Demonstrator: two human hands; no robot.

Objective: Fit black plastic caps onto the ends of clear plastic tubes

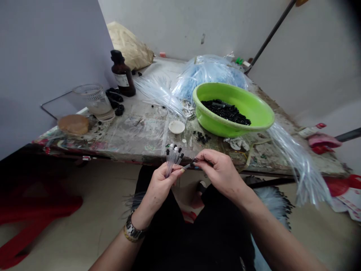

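My left hand (161, 185) is closed around a small bunch of clear plastic tubes (170, 162), several of them tipped with black caps. One tube (186, 166) sticks out to the right between thumb and finger. At its tip, my right hand (220, 171) pinches a small black piece (193, 164), partly hidden by the fingers. Just beyond the hands, a shallow white dish (176, 127) and loose black caps (202, 137) lie on the worn table (141, 131). Behind them stands a green basin (234, 130) holding a heap of small black caps (225, 112).
Bundles of clear tubing (208, 75) lie at the back, and another bundle (301, 165) hangs over the front edge at right. A brown bottle (122, 77), a glass jar (96, 103) and a round tan block (73, 124) stand at left. Red stool legs (39, 207) show below.
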